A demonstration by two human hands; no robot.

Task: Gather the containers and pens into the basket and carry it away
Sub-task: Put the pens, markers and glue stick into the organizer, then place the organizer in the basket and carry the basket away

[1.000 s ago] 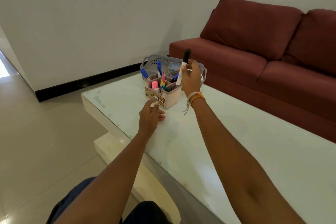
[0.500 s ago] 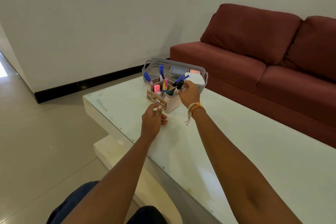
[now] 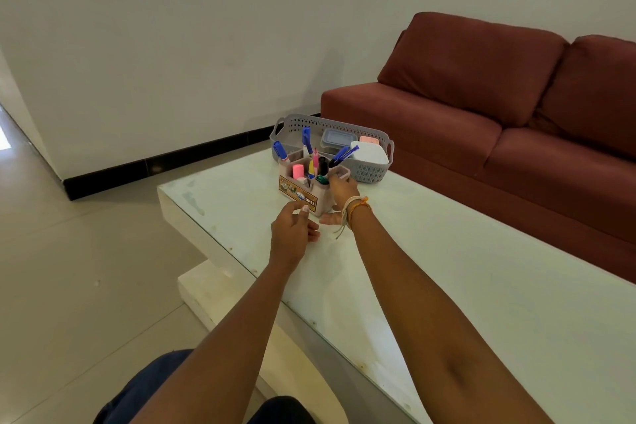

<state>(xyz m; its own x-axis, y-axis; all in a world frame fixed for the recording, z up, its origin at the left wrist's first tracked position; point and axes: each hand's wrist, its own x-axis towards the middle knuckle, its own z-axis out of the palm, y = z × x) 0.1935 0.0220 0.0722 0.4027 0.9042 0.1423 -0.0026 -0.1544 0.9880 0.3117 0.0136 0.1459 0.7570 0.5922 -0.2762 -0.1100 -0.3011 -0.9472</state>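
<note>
Standing near the table's [image 3: 447, 268] far left corner, organizer [image 3: 303, 194] w/ pens [image 3: 307, 139] just in front of basket [image 3: 370, 170]. R hand [image 3: 342, 191] curls round organizer's right side. L hand [image 3: 292, 234] loosely curled, holding nothing, thumb near its label. Basket holds lidded containers [image 3: 370, 153].

- A plain white wall [image 3: 172, 27] fills the back, with a black skirting board [image 3: 165, 165] along its foot.
- Pale floor tiles [image 3: 69, 268] lie on the left.
- A dark red sofa [image 3: 499, 120] stands on the right, behind a white glass-topped table [image 3: 481, 286].
</note>
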